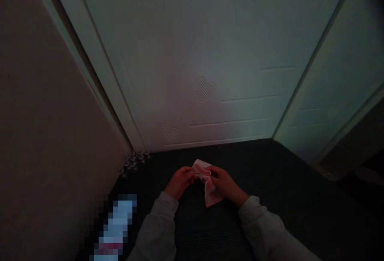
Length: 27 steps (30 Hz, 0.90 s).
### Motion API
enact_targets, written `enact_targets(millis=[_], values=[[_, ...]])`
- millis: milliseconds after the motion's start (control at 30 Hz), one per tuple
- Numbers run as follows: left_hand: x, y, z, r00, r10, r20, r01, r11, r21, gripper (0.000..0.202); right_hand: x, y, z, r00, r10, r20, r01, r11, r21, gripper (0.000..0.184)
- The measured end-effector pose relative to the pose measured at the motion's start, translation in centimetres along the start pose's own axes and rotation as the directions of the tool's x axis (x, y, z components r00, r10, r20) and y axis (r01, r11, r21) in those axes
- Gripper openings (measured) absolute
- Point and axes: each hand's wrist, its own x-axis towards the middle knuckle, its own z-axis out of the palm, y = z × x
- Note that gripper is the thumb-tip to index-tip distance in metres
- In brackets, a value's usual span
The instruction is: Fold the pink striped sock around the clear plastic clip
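Observation:
A pink piece of cloth (211,195), gathered in its middle like a bow, is held just above or on the dark tabletop (210,233); I cannot tell which. Its upper end stands up pale and its lower end fans out toward me. My left hand (181,179) pinches the gathered part from the left with bent fingers. From the right, my right hand (222,181) grips the cloth, the fingers partly covering it. Dim light hides the fine detail at the fingertips.
Behind the table rises a pale panel (180,45) with embossed hearts and lines. A bright blurred-out object (115,225) lies at the lower left. Small, shiny, rounded bits (135,161) cluster at the back left corner. A wall (54,133) bounds the left side.

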Motion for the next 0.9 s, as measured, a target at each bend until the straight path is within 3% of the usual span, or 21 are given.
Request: enact_targets(millis=[167, 400, 633, 900], values=[[-0.01, 0.00, 0.00, 1.000, 0.000, 0.003, 0.000, 1.000, 0.005, 0.025, -0.14, -0.18, 0.10, 0.998, -0.036, -0.044, 0.031, 0.993, -0.118, 0.016], [-0.15, 0.04, 0.18, 1.000, 0.014, 0.002, -0.014, 1.000, 0.024, 0.023, -0.03, 0.51, 0.15, 0.993, -0.120, 0.014, 0.121, 0.978, -0.167, 0.025], [-0.16, 0.09, 0.29, 1.000, 0.013, -0.021, -0.012, 0.999, 0.033, 0.026, -0.19, 0.39, 0.03, 0.993, -0.121, -0.009, 0.115, 0.966, -0.230, 0.034], [0.04, 0.03, 0.34, 0.998, 0.006, -0.066, -0.003, 0.999, 0.047, 0.030, -0.33, -0.15, 0.12, 0.995, -0.099, -0.018, 0.090, 0.951, -0.297, 0.030]])
